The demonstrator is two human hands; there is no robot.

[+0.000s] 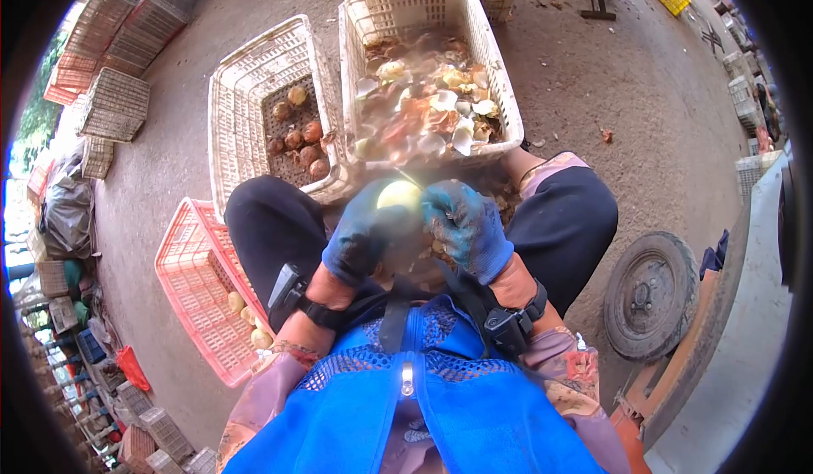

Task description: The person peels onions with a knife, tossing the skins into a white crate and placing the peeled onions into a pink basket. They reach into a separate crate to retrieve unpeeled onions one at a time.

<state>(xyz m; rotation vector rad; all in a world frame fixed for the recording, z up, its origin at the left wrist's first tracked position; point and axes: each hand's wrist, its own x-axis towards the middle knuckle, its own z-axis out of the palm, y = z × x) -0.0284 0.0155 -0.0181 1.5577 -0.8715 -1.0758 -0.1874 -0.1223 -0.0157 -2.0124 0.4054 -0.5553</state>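
Below the matt plastic peel crate [493, 46] are a smooth, glossy peeled onion [400, 194], a knitted glove [471, 227] and a cloth vest [339, 406]; lower right, a dull rubber tyre [617, 304].

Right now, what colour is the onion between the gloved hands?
The onion is pale yellow, best seen in the head view.

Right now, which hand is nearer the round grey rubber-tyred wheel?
Right. The blue-gloved right hand is left of the wheel; the blue-gloved left hand is farther left.
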